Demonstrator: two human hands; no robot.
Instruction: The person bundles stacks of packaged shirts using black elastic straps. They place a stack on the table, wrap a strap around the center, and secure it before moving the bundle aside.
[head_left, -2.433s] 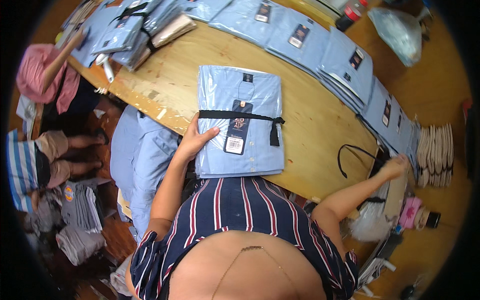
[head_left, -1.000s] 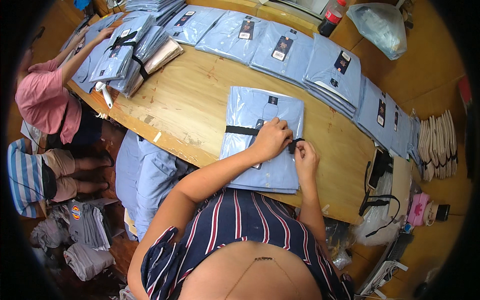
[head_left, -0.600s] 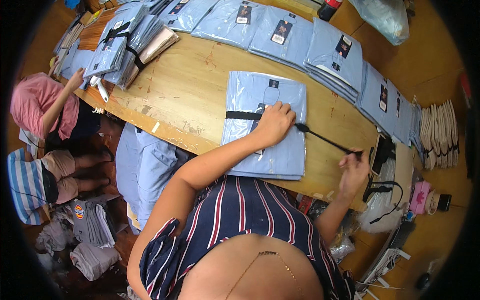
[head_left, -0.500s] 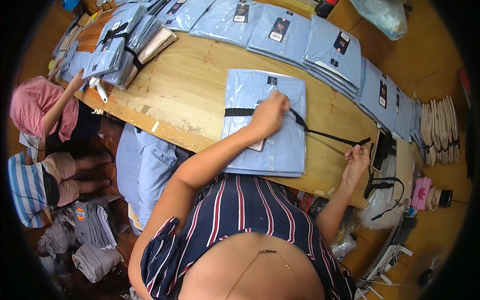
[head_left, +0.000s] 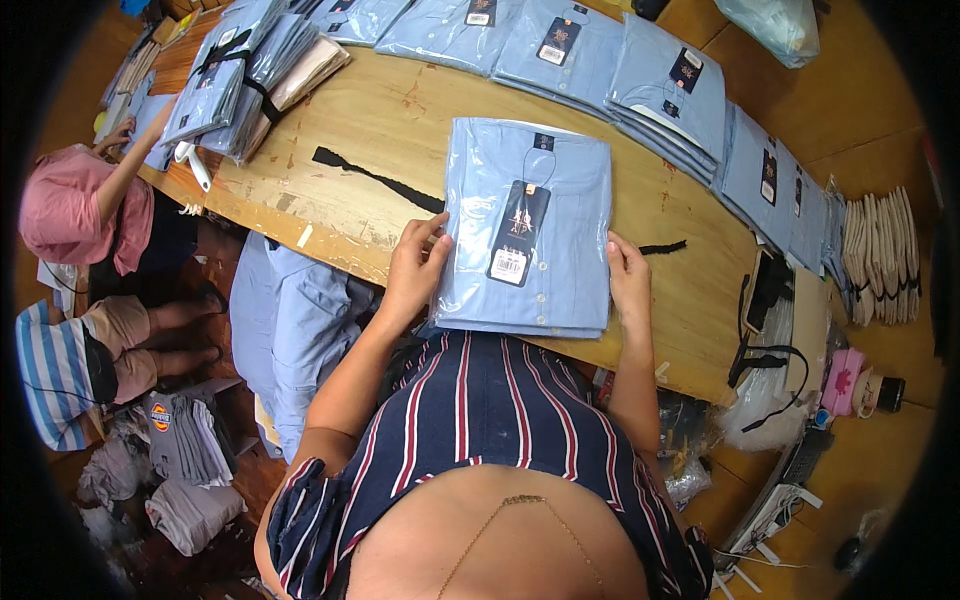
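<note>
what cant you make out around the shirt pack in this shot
All in the head view:
- Whether the two black strap ends join: the shirt pack covers whatever lies between.
- The shirt pack's underside: hidden by its top.
- A co-worker's nearer hand: hidden behind the tied bundle.
- The pale plastic bag's top: cut off by the upper edge.

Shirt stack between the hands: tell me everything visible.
The shirt stack, folded, light blue, in glossy clear plastic, lies face-up at the near edge of the table. On top: dark hang tag, white label, pale buttons. The left hand and right hand touch its sides; loose black strap ends show beyond.
</note>
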